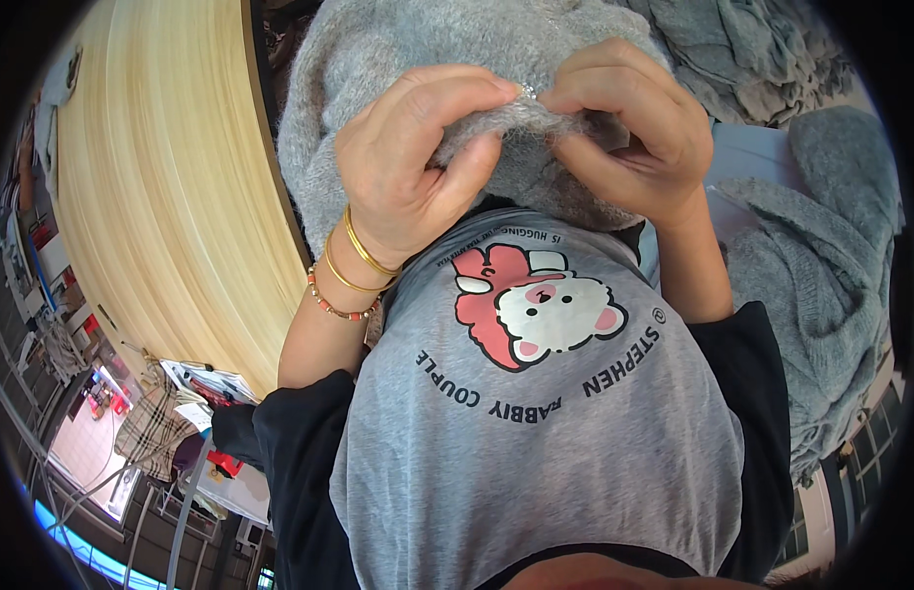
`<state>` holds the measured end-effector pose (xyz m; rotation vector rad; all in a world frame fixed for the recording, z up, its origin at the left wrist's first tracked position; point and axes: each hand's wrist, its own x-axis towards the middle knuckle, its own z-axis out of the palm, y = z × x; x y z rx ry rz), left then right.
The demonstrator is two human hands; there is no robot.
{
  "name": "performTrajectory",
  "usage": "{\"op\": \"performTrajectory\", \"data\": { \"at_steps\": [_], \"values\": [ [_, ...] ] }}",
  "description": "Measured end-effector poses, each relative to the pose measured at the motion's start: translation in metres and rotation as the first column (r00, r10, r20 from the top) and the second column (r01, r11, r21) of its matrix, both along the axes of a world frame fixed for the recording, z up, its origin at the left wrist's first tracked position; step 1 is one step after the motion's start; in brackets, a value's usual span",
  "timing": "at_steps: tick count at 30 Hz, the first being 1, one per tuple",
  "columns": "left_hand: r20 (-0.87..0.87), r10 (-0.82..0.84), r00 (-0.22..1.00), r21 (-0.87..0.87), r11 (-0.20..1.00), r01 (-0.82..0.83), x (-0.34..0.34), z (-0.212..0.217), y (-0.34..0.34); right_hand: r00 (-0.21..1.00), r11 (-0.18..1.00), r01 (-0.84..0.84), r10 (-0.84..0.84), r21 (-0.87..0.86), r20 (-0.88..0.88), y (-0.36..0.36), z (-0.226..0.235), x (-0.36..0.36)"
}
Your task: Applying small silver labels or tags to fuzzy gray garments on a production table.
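A fluffy grey knitted garment [378,49] lies bunched over my lap, its edge raised between both hands. My left hand [408,147] is closed on that edge, thumb below and index finger along the top. Close beside it, my right hand [634,123] pinches the same edge with thumb and fingers. A small shiny, whitish bit [526,90] shows on the knit between the fingertips; what it is I cannot make out. Gold bangles [359,251] and a beaded bracelet [339,313] circle my left wrist.
A light wooden panel or tabletop [162,167] stands along my left. More grey knitwear [821,265] is heaped at my right, with another pile [752,59] at the far right. Papers [206,383] and a checked cloth [160,428] are at the lower left, near metal rails.
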<state>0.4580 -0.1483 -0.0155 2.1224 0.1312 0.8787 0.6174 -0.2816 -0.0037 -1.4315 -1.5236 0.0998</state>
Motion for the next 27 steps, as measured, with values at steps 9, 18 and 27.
{"op": "performTrajectory", "data": {
  "at_steps": [9,18,27],
  "values": [
    [-0.038,-0.018,0.999,-0.165,0.986,0.012,-0.001,-0.004,-0.003,0.998,0.996,0.035,-0.039,-0.079,-0.056,-0.002,-0.002,-0.003],
    [-0.019,-0.009,1.000,-0.136,0.991,0.006,-0.003,-0.005,0.001,0.990,0.987,0.046,-0.065,-0.152,-0.124,0.000,-0.001,-0.008],
    [-0.001,-0.053,0.999,-0.073,0.996,0.053,-0.001,-0.007,0.002,0.831,0.961,-0.170,0.021,-0.218,-0.556,-0.005,-0.013,-0.003]
  ]
}}
